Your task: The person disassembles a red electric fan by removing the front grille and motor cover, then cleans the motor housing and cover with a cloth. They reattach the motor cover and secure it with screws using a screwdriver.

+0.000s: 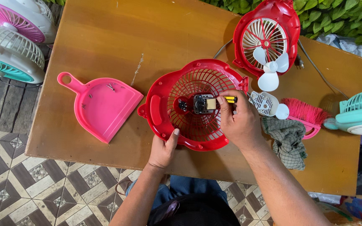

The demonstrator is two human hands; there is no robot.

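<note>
Forearms: 2 bare forearms are seen nearest, reaching up from the near edge over a wooden table (105,37).
Left hand: the left hand (163,151) is closed on the near rim of a red fan shell (160,111), thumb laid up against the rim.
Right hand: the right hand (239,121) is curled shut around a screwdriver (230,99) with a yellow-and-black handle; only the handle end is seen past the fingers.
Fan shell: it is set at the table's middle, grille down, open side up.
Motor: a small dark motor (203,104) is seated at the shell's centre, and the screwdriver is pointed at it from the right.
Dustpan: a pink dustpan (101,106) is laid just left of the shell, with a few small screws inside.
Front half: a red fan front (269,25) with a white blade (270,67) is placed far right.
Brush: a pink brush (302,113) and a checked cloth (288,140) are laid right of the right hand.
Other fans: 2 are stacked far left, 1 teal fan (359,113) at the right edge.
</note>
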